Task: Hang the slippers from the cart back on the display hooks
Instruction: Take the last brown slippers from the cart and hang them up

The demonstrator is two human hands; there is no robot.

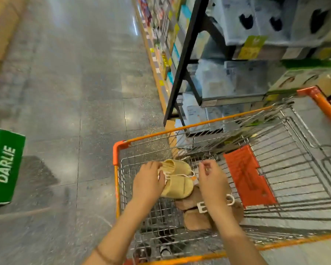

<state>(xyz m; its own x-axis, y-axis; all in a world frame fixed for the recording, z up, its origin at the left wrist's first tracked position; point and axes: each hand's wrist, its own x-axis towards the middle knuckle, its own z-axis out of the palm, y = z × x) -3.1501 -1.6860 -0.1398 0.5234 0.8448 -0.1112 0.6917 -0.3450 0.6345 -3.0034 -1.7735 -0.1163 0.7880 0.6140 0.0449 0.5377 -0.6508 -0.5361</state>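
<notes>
A yellow slipper pair (177, 178) is held inside the cart (218, 119), near its front left corner, above a brown pair (197, 217) lying on the wire floor. The white hanger (163, 174) of the yellow pair is pinched by the left hand (148, 181). The right hand (211, 178) is poised just beside it, fingers loosely curled, nothing gripped. Shelves (227, 79) are seen beyond the cart.

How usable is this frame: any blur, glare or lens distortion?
Head view: motion blur smears the shelves and cart; ceiling lights glare off the floor; wide-angle lens tilts straight lines; hands and yellow slippers stay fairly sharp.
</notes>
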